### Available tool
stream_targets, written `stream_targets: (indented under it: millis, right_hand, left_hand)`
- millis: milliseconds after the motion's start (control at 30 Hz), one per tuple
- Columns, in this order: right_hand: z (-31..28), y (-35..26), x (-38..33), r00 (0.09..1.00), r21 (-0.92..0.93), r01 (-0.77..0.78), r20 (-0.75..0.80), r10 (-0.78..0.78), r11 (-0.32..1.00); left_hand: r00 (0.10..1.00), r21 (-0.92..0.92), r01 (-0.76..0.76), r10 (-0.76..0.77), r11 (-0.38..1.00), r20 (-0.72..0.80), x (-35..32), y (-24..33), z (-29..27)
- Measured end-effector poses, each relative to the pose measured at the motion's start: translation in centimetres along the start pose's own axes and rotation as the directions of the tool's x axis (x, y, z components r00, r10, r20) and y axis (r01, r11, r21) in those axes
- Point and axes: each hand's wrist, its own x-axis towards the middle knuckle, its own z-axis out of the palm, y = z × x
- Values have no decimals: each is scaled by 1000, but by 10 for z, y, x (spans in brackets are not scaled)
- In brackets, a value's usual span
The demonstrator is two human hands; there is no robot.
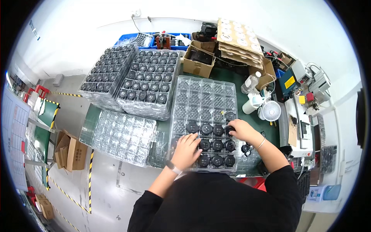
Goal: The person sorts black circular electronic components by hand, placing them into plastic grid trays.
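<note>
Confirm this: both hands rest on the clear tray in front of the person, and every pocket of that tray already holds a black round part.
Not every pocket. In the head view, both the left hand and right hand rest on the clear tray, but black round parts fill only its nearest rows; the far rows are empty.

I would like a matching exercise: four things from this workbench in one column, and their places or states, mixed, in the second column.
Things:
1. left hand
2. right hand
3. small white fan
4. stacked trays of black parts

Places or states:
A. right of the clear tray, on the green mat
B. far left side of the bench
C. flat on the tray's near rows
D. at the tray's right edge, fingers on a black round part

Pairs: 1-C, 2-D, 3-A, 4-B
</note>
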Motion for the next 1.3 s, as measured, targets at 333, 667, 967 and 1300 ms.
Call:
stream_targets:
  millis: [333, 667, 967, 1300]
  right_hand:
    - [20, 22, 58, 936, 220, 23, -348, 57, 975]
    - [123, 203, -34, 592, 467, -553, -363, 720, 690]
    - [185, 218, 29, 696, 270, -633, -213, 686, 726]
    - [177, 291, 7, 750, 519, -351, -343, 566, 780]
  left_hand:
    - [999, 284, -19, 5, 958, 51, 74, -6, 61]
    - [964, 521, 236, -265, 820, -20, 86, 21, 68]
    - [947, 407, 293, -322, 865, 2, -19, 78, 35]
    - [867, 419, 481, -489, 770, -96, -52, 97, 29]
